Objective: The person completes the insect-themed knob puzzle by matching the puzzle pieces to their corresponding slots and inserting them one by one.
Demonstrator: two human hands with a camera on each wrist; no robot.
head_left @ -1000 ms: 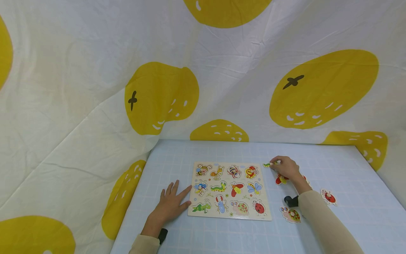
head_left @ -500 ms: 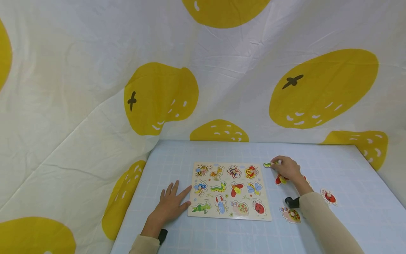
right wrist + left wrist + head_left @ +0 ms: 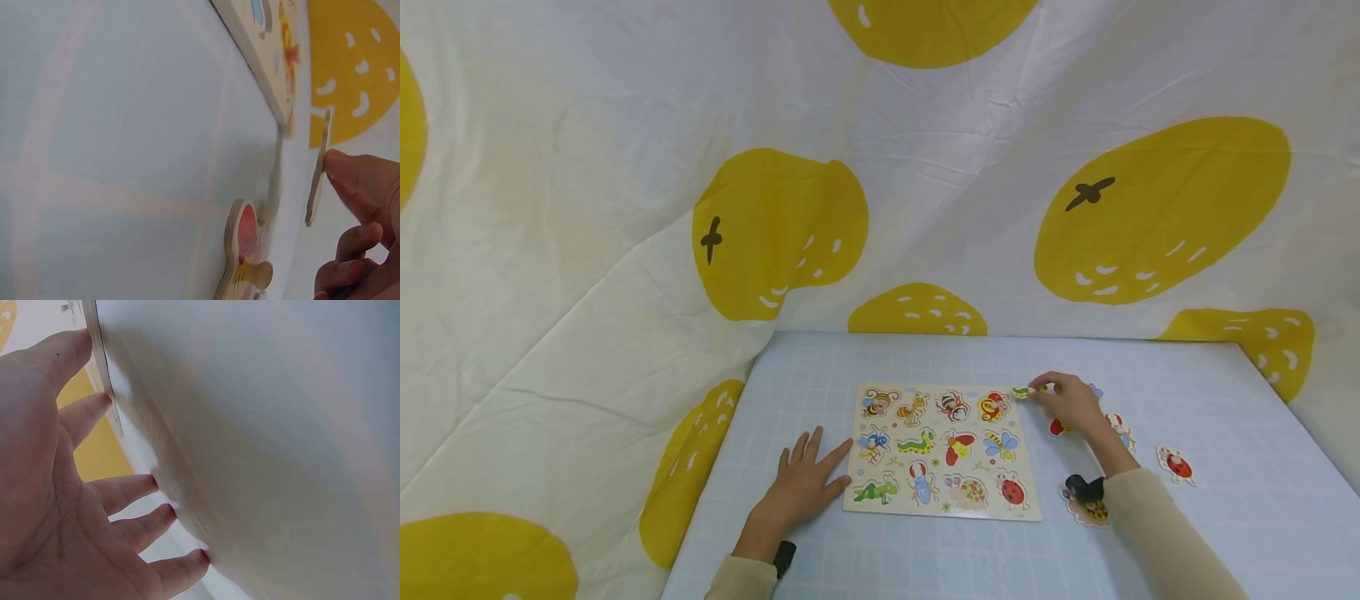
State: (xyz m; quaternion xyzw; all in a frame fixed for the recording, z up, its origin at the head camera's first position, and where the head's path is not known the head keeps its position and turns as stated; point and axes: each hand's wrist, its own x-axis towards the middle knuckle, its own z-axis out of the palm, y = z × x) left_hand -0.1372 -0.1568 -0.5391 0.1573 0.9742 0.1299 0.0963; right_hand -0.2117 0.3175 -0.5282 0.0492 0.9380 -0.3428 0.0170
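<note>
My right fingers (image 3: 359,172) pinched a green wooden caterpillar (image 3: 1021,392), right of the cream wooden board (image 3: 901,507); my left fingers (image 3: 128,490) spread wide.

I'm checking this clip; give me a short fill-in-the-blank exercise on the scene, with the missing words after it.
1. The right hand pinches the held piece, which shows a green ____.
2. The left hand touches the board at its ____ edge.
3. The board's pictures form ____ rows of four.
4. The loose ladybug piece lies to the ____ of the board.

Missing words: caterpillar; left; three; right.
</note>
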